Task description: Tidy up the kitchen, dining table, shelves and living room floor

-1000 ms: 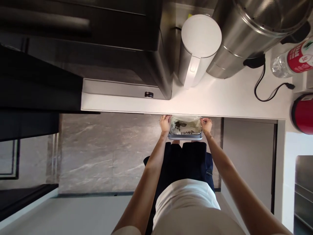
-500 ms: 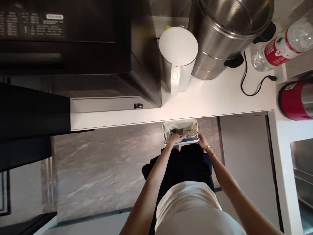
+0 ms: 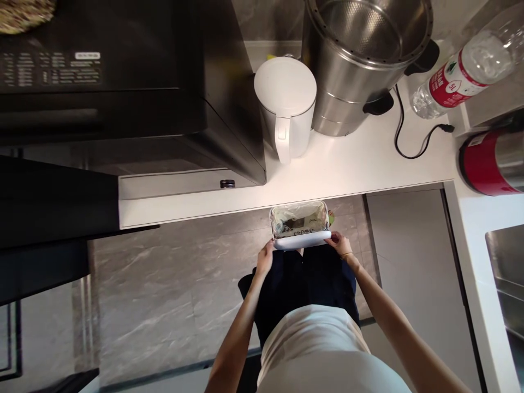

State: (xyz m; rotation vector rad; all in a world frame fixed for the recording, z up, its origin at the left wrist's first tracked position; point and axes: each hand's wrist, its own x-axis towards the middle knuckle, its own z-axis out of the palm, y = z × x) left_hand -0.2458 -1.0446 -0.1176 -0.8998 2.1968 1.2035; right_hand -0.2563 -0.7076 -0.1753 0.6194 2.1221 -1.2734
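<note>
I look straight down at a small white bin point(image 3: 302, 240) lined with a clear plastic bag point(image 3: 298, 219), standing on the floor just under the counter's edge. Scraps of rubbish lie inside the bag. My left hand point(image 3: 266, 256) touches the bin's near left corner. My right hand point(image 3: 338, 242), with a thin bracelet at the wrist, grips the near right corner of the rim. Both arms reach down past my dark trousers.
Above the bin runs a white counter point(image 3: 360, 169). On it stand a black microwave point(image 3: 123, 93), a white kettle point(image 3: 285, 103), a steel pot point(image 3: 360, 60), a water bottle point(image 3: 458, 71) and a red-and-steel flask point(image 3: 491, 164). A black cord point(image 3: 409, 147) lies loose. Grey marble floor point(image 3: 172, 284) spreads left.
My hands have slid from the bin's sides to its near corners, the left one coming off the bag. The bin sits slightly further out from under the counter. The view has shifted.
</note>
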